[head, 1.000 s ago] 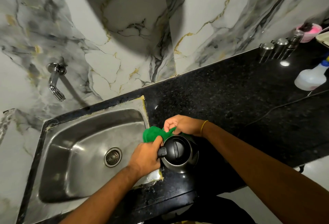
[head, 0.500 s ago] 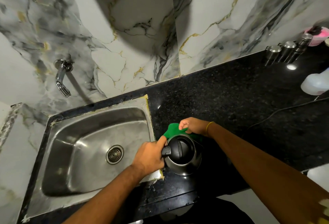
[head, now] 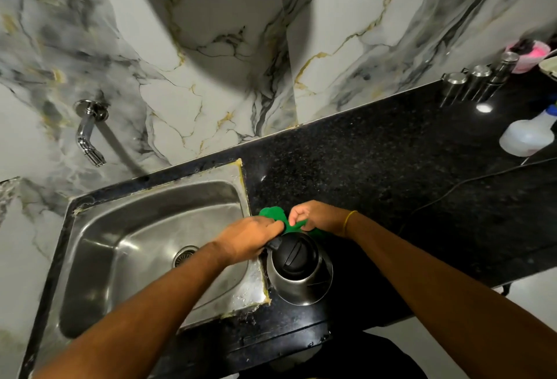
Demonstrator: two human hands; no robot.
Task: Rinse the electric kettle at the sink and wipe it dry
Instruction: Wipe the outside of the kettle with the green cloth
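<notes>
The steel electric kettle point(head: 298, 273) with its black lid stands upright on the black counter point(head: 391, 173), just right of the sink point(head: 144, 228). My left hand point(head: 250, 237) is closed around the kettle's black handle at its left side. My right hand point(head: 316, 217) pinches a green cloth point(head: 272, 214) right behind the kettle, at its far side. Part of the cloth is hidden under both hands.
A chrome tap point(head: 89, 134) juts from the marble wall above the sink. At the far right stand three steel canisters point(head: 479, 83), a white spray bottle point(head: 527, 137) and a pink container point(head: 532, 56). A thin black cord point(head: 458, 188) runs across the counter.
My right hand has shifted the green cloth along the far side of the kettle, closer to my left hand. The kettle stays in place.
</notes>
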